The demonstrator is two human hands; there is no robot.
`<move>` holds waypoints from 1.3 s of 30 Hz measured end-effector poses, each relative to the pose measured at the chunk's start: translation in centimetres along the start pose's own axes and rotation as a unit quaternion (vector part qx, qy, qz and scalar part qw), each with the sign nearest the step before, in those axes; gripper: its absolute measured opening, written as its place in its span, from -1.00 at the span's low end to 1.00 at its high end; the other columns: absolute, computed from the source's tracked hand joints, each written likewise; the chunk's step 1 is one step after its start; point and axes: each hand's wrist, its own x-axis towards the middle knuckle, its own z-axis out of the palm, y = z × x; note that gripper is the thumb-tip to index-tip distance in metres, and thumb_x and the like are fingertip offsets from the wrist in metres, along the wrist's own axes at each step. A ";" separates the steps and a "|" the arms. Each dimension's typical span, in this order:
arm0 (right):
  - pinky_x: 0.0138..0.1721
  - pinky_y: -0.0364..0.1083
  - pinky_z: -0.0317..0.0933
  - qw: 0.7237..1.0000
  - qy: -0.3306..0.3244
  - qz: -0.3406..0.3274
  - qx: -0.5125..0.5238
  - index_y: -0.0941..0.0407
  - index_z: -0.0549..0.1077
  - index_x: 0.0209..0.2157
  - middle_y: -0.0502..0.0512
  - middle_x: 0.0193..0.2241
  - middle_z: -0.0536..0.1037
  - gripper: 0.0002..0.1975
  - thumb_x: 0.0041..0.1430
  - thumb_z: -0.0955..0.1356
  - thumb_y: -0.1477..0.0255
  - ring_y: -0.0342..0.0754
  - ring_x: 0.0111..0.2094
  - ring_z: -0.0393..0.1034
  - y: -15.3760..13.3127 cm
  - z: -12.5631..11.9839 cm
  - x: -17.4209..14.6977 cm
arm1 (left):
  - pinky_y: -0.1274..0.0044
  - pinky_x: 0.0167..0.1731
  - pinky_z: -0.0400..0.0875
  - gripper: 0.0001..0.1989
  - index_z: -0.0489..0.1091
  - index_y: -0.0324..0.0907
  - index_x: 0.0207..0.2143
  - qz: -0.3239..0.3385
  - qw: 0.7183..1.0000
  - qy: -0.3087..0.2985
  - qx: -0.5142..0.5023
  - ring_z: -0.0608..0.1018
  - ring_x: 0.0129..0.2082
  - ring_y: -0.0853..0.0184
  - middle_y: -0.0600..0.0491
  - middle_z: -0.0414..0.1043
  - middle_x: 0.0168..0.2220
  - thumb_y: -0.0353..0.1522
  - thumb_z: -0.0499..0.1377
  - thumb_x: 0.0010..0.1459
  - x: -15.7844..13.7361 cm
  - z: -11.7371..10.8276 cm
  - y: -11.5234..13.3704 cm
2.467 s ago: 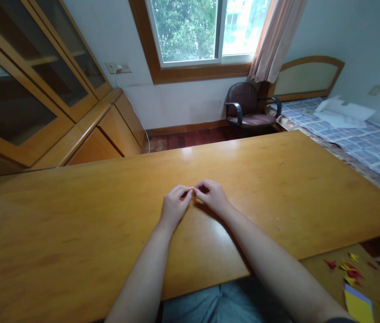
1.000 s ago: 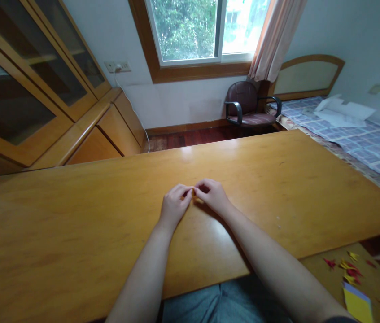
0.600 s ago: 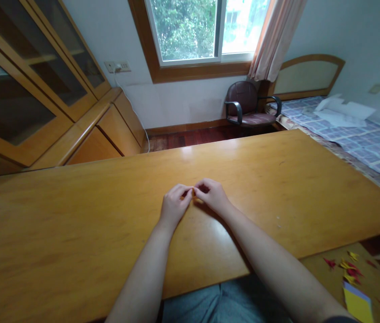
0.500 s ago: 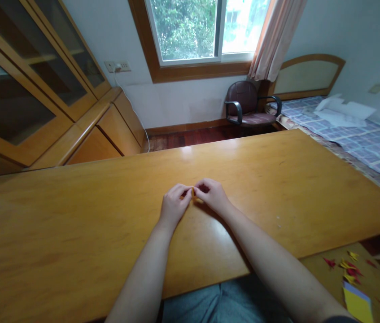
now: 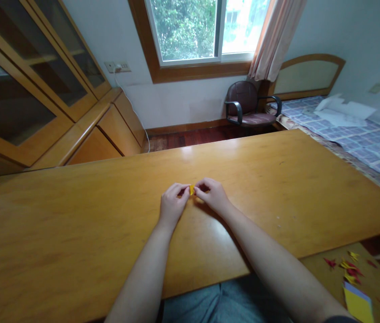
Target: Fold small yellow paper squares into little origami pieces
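Observation:
A small folded piece of yellow paper is pinched between my two hands, just above the middle of the wooden table. My left hand has thumb and fingertips closed on its left side. From the other side, my right hand grips it between thumb and forefinger. The fingertips cover part of the paper, so its full shape is hidden.
On a lower board at the bottom right lie several red and yellow folded paper figures and a stack of yellow paper sheets. A maroon chair and a bed stand past the table. Glass-door cabinets line the left.
My left hand has shifted slightly left, away from the right. More of the yellow paper now shows between the fingertips. My right hand has stayed nearly still.

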 end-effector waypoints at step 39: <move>-0.36 -0.15 0.30 0.997 -0.017 -0.072 0.021 0.10 0.47 -0.35 0.04 -0.34 0.47 -0.95 0.18 0.36 0.44 -0.15 -0.39 0.37 -0.6 -0.1 -0.2 | 0.53 -0.31 0.46 -0.86 0.52 -0.14 -0.31 0.007 0.999 0.021 0.024 0.58 -0.37 0.35 0.06 0.56 -0.37 -0.37 0.16 0.24 -0.1 0.1 -0.1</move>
